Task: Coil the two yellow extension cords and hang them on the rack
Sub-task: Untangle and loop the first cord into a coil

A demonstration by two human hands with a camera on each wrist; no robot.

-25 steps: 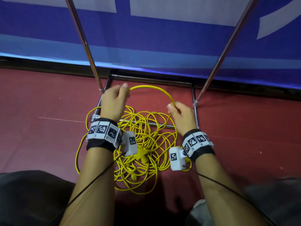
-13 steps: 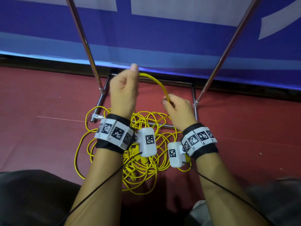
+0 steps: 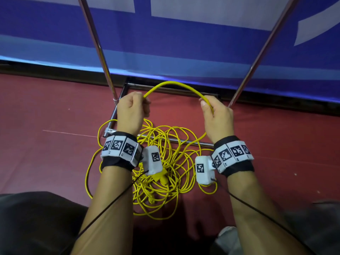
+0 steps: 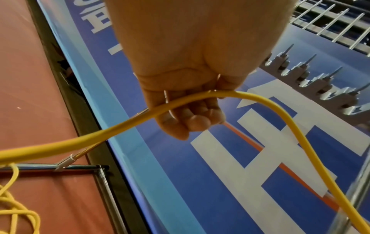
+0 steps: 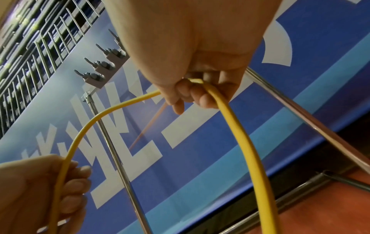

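A tangled heap of yellow extension cord (image 3: 161, 162) lies on the red floor between my forearms, with yellow plugs (image 3: 161, 178) in it. One strand (image 3: 174, 85) arches up between my hands. My left hand (image 3: 131, 109) grips its left end in a fist (image 4: 186, 110). My right hand (image 3: 215, 115) holds the other side, fingers curled round the cord (image 5: 202, 95). The rack's chrome posts (image 3: 97, 46) rise beyond my hands. Its grey hooks (image 4: 312, 79) and wire grid (image 5: 40, 47) show high up in the wrist views.
The rack's base frame (image 3: 176, 140) lies on the floor under the heap, its back bar (image 3: 176, 90) near a blue banner wall (image 3: 184, 43). Dark trouser legs (image 3: 36, 223) fill the bottom corners. Thin black sensor cables (image 3: 110, 208) run along both forearms.
My hands have moved apart, the left going left and the right going right. The yellow strand between them has opened into a wider arch.
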